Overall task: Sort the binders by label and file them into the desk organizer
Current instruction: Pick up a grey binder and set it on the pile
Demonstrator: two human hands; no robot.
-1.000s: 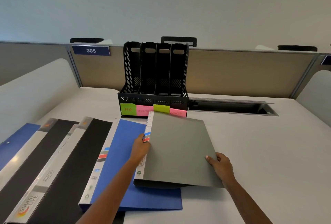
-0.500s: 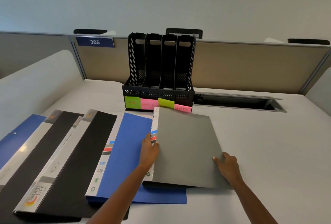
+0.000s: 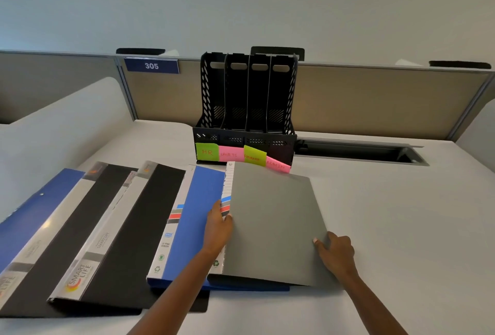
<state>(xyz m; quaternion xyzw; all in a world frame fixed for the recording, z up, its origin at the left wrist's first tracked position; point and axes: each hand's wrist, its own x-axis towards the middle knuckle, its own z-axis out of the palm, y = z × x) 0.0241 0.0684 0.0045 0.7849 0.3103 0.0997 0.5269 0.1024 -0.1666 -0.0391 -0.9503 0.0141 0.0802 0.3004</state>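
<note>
1. Not much changed in the last sec. Both hands stay on the grey binder, in the same spots.
2. Left hand: fingers bent round the spine edge, mid-left of the frame. It grips the binder.
3. Right hand: fingers bent over the near right corner of the cover. Thumb is hidden, but it looks like a hold.
4. The grey binder is in the mid of the frame. It still lies partly on the blue binder, with its near edge up a little. It's not up off the bench yet.
5. What did shift: the view tipped up a bit, and the binder's far edge now sits lower against the sticky notes. I can read HR, SPORTS and ADMIN now. The 3rd note is too small to read.
6. The desk organizer is just behind the binder, top mid of the frame. All 4 slots look empty.
7. The black binders lie flat at lower left, not touched.
8. So I think nothing is filed yet. Next I'd lift and turn the binder to find its label; I can't see one from here.
</note>
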